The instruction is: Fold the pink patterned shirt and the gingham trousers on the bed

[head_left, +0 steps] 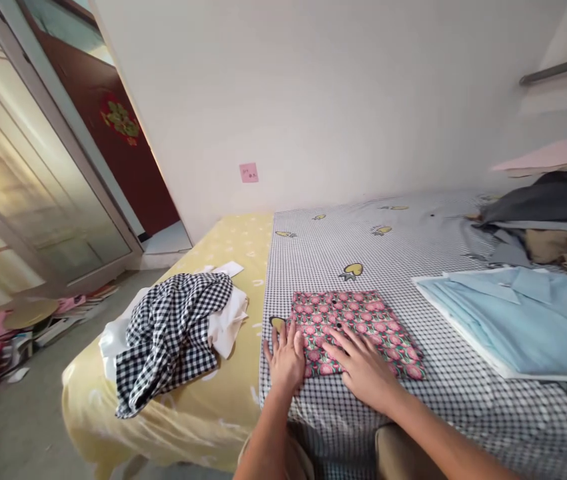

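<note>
Black-and-white gingham cloth lies crumpled, unfolded, at left.
The left hand, spread, touches a pink floral fabric rectangle, folded flat on the grey-checked sheet, long axis apparently left-to-right, facing end unclear; the right hand, fingers parted, pinches nothing atop it; a light-blue collared shirt lies folded beyond.

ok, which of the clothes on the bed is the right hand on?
The pink flowered cloth, under the right hand; the blue shirt and rumpled checked cloth lie untouched to either side.
</note>
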Tool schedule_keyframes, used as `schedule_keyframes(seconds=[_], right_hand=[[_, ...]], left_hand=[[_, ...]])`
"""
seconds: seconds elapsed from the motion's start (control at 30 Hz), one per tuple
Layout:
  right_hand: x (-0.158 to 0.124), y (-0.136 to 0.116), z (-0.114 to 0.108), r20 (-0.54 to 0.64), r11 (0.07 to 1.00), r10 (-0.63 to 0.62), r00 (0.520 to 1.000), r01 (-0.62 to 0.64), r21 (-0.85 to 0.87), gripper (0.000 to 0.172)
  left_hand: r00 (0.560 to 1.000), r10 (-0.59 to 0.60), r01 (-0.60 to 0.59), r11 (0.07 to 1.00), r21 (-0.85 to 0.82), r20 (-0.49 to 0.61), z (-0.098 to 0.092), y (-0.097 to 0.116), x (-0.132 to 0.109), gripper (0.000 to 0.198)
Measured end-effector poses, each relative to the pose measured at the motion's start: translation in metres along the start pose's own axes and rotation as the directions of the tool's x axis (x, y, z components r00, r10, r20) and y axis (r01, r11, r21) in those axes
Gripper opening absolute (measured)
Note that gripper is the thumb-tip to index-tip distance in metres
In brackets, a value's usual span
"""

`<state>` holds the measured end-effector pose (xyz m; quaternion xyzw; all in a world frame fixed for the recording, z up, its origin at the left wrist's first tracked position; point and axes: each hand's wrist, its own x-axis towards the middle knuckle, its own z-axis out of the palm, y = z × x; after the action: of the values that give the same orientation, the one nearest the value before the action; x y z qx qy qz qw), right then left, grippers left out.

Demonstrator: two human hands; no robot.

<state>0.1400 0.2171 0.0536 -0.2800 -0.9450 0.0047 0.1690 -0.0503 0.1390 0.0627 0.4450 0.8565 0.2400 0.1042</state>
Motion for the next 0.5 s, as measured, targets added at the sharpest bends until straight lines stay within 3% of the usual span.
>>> schedule_keyframes(seconds=[0.23, 0.33, 0.4, 0.5], right_hand=[[0.012, -0.018, -0.003, 0.019, 0.985, 0.167, 0.986, -0.165, -0.059, 0.071], [0.017, -0.018, -0.014, 0.062, 0.973, 0.21, 0.976, -0.215, 0.083, 0.063], [0.023, -0.014, -0.024, 0.103, 0.876, 0.278, 0.955, -0.296, 0.382, 0.054], [0.038, 0.002, -0.035, 0.127, 0.603, 0.436, 0.891, -0.394, 0.694, 0.042]], left_hand=[[1.0, -0.009, 0.007, 0.986, -0.165, -0.013, -0.012, -0.016, 0.014, 0.071], [0.997, 0.013, -0.03, 0.972, -0.234, -0.077, -0.013, -0.018, 0.01, 0.077], [0.985, 0.011, -0.06, 0.958, -0.281, -0.174, -0.01, -0.018, 0.006, 0.076], [0.952, -0.008, -0.082, 0.955, -0.284, -0.305, -0.001, -0.022, 0.005, 0.075]])
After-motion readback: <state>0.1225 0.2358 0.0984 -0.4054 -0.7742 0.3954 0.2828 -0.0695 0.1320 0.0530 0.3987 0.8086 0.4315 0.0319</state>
